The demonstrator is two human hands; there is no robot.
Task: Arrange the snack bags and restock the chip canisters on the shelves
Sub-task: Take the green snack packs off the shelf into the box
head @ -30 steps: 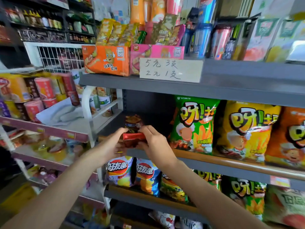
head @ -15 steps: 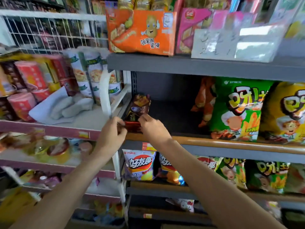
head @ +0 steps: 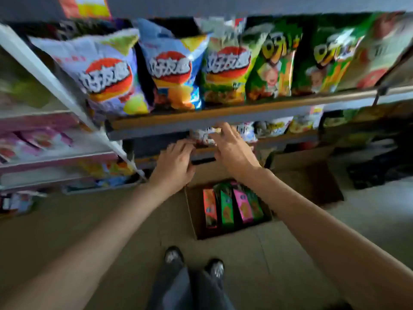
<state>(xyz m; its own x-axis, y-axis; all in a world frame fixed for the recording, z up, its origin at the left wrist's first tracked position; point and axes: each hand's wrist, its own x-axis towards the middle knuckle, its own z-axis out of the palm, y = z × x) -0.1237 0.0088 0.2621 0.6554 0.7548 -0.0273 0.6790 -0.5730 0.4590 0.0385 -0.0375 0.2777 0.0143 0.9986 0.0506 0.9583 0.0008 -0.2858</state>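
Dim, heavy motion blur throughout; wide-angle bending at edges; floor shadowed

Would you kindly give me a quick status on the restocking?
Both hands, left hand and right hand, open at the low shelf, right fingers on a small snack bag. Canister box on floor below. Nothing blocking.

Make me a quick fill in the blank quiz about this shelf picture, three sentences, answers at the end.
1. The cardboard box on the floor holds ____ upright packs.
2. Both hands, left hand and right hand, reach toward the ____ shelf.
3. The leftmost chip bag has a ____ round logo.

Answers: four; lower; red
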